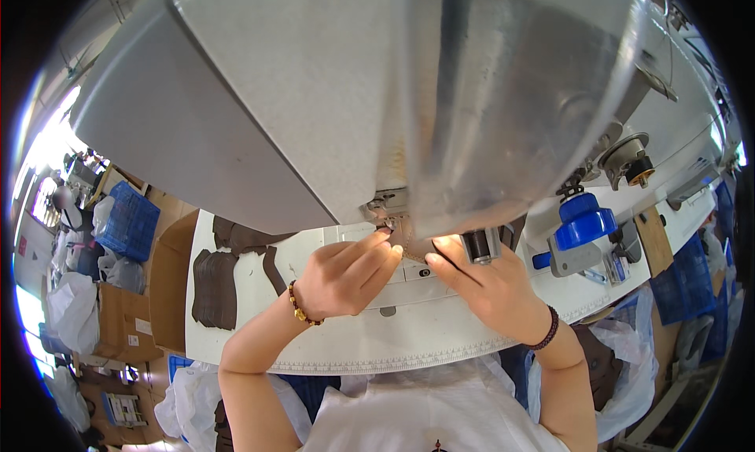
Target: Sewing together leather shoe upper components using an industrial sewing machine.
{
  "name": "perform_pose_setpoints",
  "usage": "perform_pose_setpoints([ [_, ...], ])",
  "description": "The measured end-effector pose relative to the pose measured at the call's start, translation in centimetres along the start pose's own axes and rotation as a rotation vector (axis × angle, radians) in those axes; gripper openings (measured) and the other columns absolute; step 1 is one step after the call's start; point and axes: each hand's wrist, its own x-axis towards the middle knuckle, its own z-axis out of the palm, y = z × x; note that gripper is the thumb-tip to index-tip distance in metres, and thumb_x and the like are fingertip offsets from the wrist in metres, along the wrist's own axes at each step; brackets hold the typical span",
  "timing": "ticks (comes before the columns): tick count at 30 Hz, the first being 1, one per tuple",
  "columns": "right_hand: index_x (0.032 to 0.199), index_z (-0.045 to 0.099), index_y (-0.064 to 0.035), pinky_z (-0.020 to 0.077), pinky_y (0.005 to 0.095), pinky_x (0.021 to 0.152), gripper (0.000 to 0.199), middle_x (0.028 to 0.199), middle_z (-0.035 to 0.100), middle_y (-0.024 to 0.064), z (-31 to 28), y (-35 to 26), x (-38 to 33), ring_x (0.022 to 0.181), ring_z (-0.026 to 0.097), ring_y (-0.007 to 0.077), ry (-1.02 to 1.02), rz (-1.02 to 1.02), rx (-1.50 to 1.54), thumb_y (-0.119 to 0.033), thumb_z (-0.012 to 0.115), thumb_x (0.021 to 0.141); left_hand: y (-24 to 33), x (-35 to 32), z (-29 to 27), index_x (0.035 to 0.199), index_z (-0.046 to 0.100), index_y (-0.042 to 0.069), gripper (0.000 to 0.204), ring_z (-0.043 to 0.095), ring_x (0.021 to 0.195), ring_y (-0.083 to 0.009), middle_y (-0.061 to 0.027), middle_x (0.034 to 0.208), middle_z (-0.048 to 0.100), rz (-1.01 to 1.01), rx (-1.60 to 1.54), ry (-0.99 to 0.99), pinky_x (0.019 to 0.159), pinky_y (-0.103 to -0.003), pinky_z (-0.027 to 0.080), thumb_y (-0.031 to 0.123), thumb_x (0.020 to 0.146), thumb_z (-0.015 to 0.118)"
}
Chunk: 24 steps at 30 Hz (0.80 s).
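The person sits at a white sewing table [440,338] with a printed ruler along its near edge, under the big grey head of a sewing machine [314,98] that fills the upper half of the view. The left hand [344,277] rests on the table with its fingers curled loosely and the fingertips pinching a small brown leather piece [409,244] from the left side. The right hand [487,283] comes in from the right, fingers bent and pressing the same piece down near a dark cylindrical part [480,245] of the machine. The piece lies flat on the machine bed just below the needle area, held between the 2 hands; how much of it is hidden under the machine cannot be told. Each wrist wears a beaded bracelet. To the left on the table sits a stack of dark brown cut pieces [214,288], with a few looser strips just beside it. At the right stands a blue bobbin winder [583,222]. Cardboard boxes [169,283] and a blue crate [128,220] stand on the floor at the left.
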Motion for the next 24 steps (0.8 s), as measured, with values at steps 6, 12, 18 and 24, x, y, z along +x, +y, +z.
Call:
perform_pose_setpoints([
  [6, 0.106, 0.060, -0.0047, 0.0488, 0.0367, 0.074, 0.041, 0.102, 0.061, 0.0085, -0.1, 0.7, 0.7, 0.089, 0.059, 0.0254, -0.089, 0.045, 0.000, -0.004, 0.061, 0.065, -0.5, 0.4, -0.2, 0.088, 0.064, -0.003, 0.024, 0.064, 0.069, -0.0161, -0.0068, 0.079, 0.058, -0.090, -0.042, -0.063, 0.048, -0.022, 0.050, -0.001, 0.064, 0.065],
  [12, 0.107, 0.061, -0.0081, 0.0489, 0.0367, 0.074, 0.040, 0.098, 0.061, 0.0077, -0.3, 0.5, 0.7, 0.089, 0.058, 0.0257, -0.133, 0.088, -0.008, -0.004, 0.061, 0.067, -0.4, 0.4, -0.3, 0.090, 0.064, -0.001, 0.026, 0.063, 0.068, -0.0164, -0.0075, 0.081, 0.060, -0.096, -0.061, -0.065, 0.049, -0.023, 0.051, 0.000, 0.064, 0.066],
  [18, 0.103, 0.064, -0.0089, 0.0483, 0.0360, 0.072, 0.029, 0.097, 0.062, 0.0075, -0.2, 1.2, 1.0, 0.086, 0.059, 0.0266, -0.155, 0.132, 0.003, -0.007, 0.063, 0.074, -0.5, 0.3, 0.1, 0.090, 0.065, -0.001, 0.026, 0.063, 0.068, -0.0151, -0.0065, 0.079, 0.060, -0.100, -0.042, -0.058, 0.049, -0.023, 0.050, 0.001, 0.064, 0.066],
  [24, 0.097, 0.063, -0.0032, 0.0461, 0.0377, 0.069, 0.022, 0.091, 0.063, 0.0113, -0.3, 1.9, 1.7, 0.080, 0.059, 0.0303, -0.085, 0.136, 0.102, -0.013, 0.068, 0.078, -1.0, 0.0, 0.7, 0.093, 0.065, 0.000, 0.028, 0.062, 0.066, -0.0135, -0.0049, 0.079, 0.060, -0.082, -0.046, -0.024, 0.048, -0.023, 0.050, 0.001, 0.065, 0.066],
])
